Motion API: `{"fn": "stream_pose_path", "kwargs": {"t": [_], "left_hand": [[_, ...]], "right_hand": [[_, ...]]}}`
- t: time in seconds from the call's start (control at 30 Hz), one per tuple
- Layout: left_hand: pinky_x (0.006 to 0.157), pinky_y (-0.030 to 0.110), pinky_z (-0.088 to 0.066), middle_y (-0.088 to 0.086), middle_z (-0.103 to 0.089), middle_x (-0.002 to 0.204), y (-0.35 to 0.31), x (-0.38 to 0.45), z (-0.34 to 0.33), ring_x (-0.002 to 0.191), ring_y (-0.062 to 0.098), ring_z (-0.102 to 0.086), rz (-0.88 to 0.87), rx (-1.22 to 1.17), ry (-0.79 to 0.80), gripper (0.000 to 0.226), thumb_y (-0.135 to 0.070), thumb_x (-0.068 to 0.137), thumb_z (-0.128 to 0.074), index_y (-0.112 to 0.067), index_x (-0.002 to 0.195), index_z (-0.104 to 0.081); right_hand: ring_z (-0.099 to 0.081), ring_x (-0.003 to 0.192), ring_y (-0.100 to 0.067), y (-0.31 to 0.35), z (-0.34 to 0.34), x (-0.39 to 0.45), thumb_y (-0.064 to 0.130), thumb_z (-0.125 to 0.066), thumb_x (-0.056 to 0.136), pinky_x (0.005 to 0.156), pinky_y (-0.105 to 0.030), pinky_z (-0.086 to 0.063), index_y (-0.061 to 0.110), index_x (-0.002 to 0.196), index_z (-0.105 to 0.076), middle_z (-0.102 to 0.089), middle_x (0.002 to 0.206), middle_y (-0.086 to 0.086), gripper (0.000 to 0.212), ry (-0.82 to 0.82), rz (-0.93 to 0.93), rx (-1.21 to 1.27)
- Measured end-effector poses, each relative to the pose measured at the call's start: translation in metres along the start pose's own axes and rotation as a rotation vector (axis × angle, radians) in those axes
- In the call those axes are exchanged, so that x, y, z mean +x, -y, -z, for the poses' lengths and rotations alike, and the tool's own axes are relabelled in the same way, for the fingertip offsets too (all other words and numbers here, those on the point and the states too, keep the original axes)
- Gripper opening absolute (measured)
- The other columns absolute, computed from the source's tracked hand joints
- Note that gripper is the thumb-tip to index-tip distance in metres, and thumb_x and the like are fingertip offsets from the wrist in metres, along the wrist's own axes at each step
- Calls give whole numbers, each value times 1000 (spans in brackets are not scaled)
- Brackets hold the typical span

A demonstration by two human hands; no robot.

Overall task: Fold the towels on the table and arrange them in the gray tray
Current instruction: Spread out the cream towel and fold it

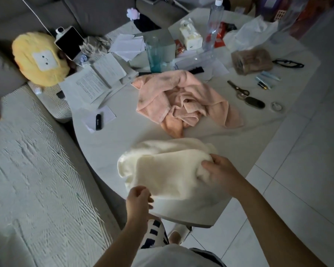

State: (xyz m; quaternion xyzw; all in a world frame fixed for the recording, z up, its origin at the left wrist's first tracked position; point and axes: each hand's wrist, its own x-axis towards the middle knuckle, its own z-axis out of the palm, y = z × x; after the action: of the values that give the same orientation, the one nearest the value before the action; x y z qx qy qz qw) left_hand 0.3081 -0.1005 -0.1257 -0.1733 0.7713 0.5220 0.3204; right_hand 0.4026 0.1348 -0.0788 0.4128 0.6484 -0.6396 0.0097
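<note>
Towels lie on the white table [108, 143] in the head view: a cream towel [168, 170] low in the centre of the frame, near the table's closest edge, and a pink towel [181, 99] crumpled in a loose heap just above it, at mid-frame. The two do not touch.

The left hand [139, 199] sits at the cream towel's lower left edge, fingers curled and pinching the cloth. The right hand [222, 172] is at the towel's right end, fingers and thumb bent round a bunched fold of it. Between the hands the towel looks partly doubled over, with its left end rounded and puffed.

To the right of the pink towel lie scissors [237, 89] and a dark oval object [255, 102]. A clear plastic bottle [214, 26] stands in the upper centre, a tissue box [191, 37] beside it, and a bluish tumbler [154, 54] just above the pink towel. Papers [96, 81] spread over the upper left part of the table, with a small black stick-shaped device [98, 121] lower down. A yellow plush toy [41, 58] rests at the upper left, on a grey sofa [27, 170] that fills the left side.
</note>
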Motion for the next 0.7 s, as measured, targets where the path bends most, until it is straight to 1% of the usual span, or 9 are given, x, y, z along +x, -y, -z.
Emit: {"fn": "stream_pose_path", "kwargs": {"t": [0.07,0.1,0.17,0.2,0.3,0.4,0.5,0.6,0.7], "left_hand": [[60,35,-56,18,-67,93,18,-16,-22,79,30,-66,356,-112,285,10,-5,96,-56,0,101,-63],[60,35,-55,17,-66,92,24,-19,-35,77,30,-66,454,-144,386,11,-5,95,-57,1,101,-64],[59,31,-54,13,-63,89,27,-20,-56,75,26,-63,490,-227,444,16,-5,93,-61,0,107,-63],[61,31,-53,11,-62,92,26,-18,-65,80,25,-63,471,-300,424,20,-7,92,-64,-2,111,-61],[77,37,-55,8,-61,115,13,-4,-76,111,29,-59,366,-501,322,28,-17,93,-67,-9,116,-55],[86,40,-53,7,-61,113,0,12,-65,111,27,-57,210,-550,152,18,-16,94,-65,-11,111,-59],[95,43,-52,13,-63,122,-4,26,-48,117,27,-58,177,-568,75,19,-13,94,-64,-6,111,-61],[92,43,-52,15,-58,123,-10,31,-43,115,31,-58,167,-489,35,35,-18,94,-67,-9,125,-53],[91,44,-53,5,-55,122,-11,35,-50,109,29,-57,75,-213,34,52,-29,89,-72,-21,134,-48]], "right_hand": [[-69,86,-18,13,-11,2,16,-61,94,80,-35,-54,17,87,-76,-77,86,1,16,16,-8,140],[-69,90,-21,20,-16,3,13,-59,95,84,-37,-54,14,90,-75,-77,91,-4,17,33,-11,227],[-70,91,-25,31,-21,4,7,-52,97,83,-37,-57,6,102,-70,-75,97,-13,19,91,-27,482],[-71,90,-24,35,-20,3,7,-51,97,79,-35,-59,2,107,-67,-75,98,-14,21,119,-31,612],[-72,99,-24,43,-6,-2,22,-55,87,76,-33,-60,1,110,-70,-74,110,-17,35,189,-27,858],[-70,108,-23,42,13,-6,30,-52,91,83,-36,-60,7,104,-78,-71,119,-15,38,163,-37,892],[-73,98,-20,34,24,-8,28,-40,101,75,-35,-62,8,96,-81,-76,109,-11,45,81,-70,969],[-76,87,-21,28,28,-8,25,-37,104,67,-37,-63,4,106,-69,-78,99,-12,38,-5,-116,1081],[-76,82,-22,23,27,-7,24,-38,104,66,-39,-63,4,108,-64,-77,94,-12,33,-52,-154,1118]]}}
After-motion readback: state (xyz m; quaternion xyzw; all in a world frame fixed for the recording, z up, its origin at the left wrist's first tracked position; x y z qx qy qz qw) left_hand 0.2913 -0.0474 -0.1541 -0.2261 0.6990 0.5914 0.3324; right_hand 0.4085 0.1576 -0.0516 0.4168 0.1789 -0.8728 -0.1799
